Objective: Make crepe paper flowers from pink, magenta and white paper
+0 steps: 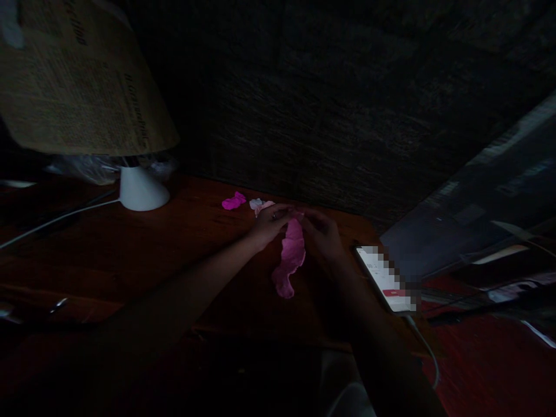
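The room was dim; a dark, rough-textured wall [347,116] stood behind a reddish-brown wooden table [197,237]; the table carried all the items listed below. The strip [292,249], pink, crinkled and uneven along its edges, was located near the middle of the view, above the table; its upper end was between the two hands, and its length hung down toward the near side, with the lower end curled; contact between the lower end and the table could not be determined. The left hand [270,225] had its grip clamped on the upper end of the strip, thumb and fingers together; the right hand [322,231] had its grip clamped on the same end from the opposite side, its fingertips partly lost in shadow. Just beyond the left hand lay a pale pink piece [263,208], partly covered by that hand, and a grey piece [256,204] against it; a magenta piece [234,201] lay apart, to the left of these; a lamp [142,194] with a printed shade [87,87] stood farther left; a lit phone [380,275] lay to the right of the right hand, with a white cable [423,339] at its near end.
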The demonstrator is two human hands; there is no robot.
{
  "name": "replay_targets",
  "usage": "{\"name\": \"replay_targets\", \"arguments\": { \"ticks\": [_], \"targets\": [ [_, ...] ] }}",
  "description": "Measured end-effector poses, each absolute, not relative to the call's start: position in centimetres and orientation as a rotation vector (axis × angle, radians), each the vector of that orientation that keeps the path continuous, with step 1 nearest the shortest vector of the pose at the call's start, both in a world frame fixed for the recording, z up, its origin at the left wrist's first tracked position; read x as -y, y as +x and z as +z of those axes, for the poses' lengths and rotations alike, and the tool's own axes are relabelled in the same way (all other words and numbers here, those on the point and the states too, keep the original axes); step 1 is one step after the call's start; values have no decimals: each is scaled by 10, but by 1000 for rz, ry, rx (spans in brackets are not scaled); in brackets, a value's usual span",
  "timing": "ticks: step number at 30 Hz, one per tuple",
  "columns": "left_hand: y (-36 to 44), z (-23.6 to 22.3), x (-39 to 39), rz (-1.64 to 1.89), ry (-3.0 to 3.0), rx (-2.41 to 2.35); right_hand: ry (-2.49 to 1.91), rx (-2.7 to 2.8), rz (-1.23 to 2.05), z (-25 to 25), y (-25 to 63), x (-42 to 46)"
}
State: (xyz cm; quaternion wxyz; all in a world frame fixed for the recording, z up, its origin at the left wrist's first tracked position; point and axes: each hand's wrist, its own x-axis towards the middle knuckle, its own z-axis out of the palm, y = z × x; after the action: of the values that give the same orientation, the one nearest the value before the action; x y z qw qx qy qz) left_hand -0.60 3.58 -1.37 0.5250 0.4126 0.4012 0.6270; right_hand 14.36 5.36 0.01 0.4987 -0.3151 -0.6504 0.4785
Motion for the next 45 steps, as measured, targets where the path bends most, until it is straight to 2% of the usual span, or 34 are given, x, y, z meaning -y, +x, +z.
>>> {"name": "replay_targets", "arguments": {
  "ticks": [13,29,37,45],
  "targets": [
    [-8,-11,-34,1392,834,-871,-803,1614,1124,-7,149,-61],
    [-7,-11,-36,1484,844,-833,-934,1595,1117,-2,150,-63],
    [-7,-16,-37,1317,858,-849,-873,1569,1073,-4,153,-67],
    [-9,-14,-36,1390,858,-837,-910,1577,1106,-2,152,-65]
  ]
}}
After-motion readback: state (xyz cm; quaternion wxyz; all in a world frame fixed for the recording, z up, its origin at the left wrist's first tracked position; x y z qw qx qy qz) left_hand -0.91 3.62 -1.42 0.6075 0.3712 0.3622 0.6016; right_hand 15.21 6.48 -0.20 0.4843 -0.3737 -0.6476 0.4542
